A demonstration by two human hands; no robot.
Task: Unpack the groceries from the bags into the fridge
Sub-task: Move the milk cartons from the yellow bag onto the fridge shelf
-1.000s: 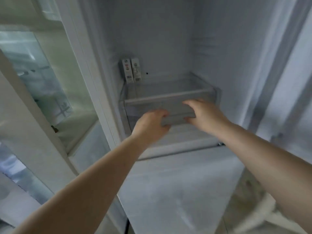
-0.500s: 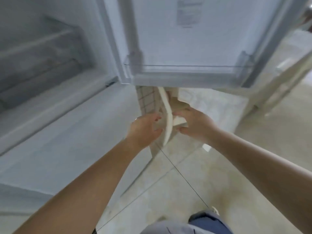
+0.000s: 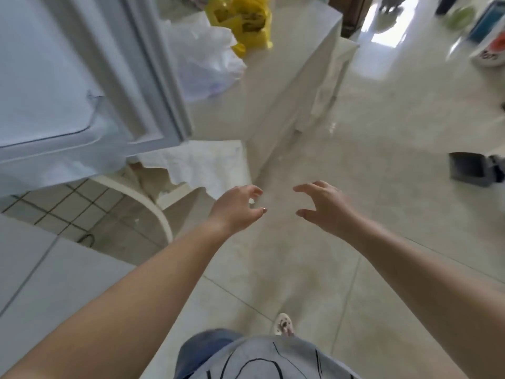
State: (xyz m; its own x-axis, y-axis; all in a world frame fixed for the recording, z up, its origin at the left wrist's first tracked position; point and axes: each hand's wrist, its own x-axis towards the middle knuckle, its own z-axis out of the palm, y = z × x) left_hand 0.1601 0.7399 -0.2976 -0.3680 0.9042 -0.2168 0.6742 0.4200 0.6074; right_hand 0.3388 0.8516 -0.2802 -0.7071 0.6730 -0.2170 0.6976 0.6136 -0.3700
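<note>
While the open fridge door (image 3: 49, 77) fills the upper left, a white bag (image 3: 207, 61) and a yellow bag (image 3: 243, 20) sit on the table (image 3: 287, 67) just right of it. Lower centre: left hand (image 3: 236, 209), then right hand (image 3: 323, 206), each empty with loosely curved fingers, apart above the tiled floor (image 3: 382, 132).
</note>
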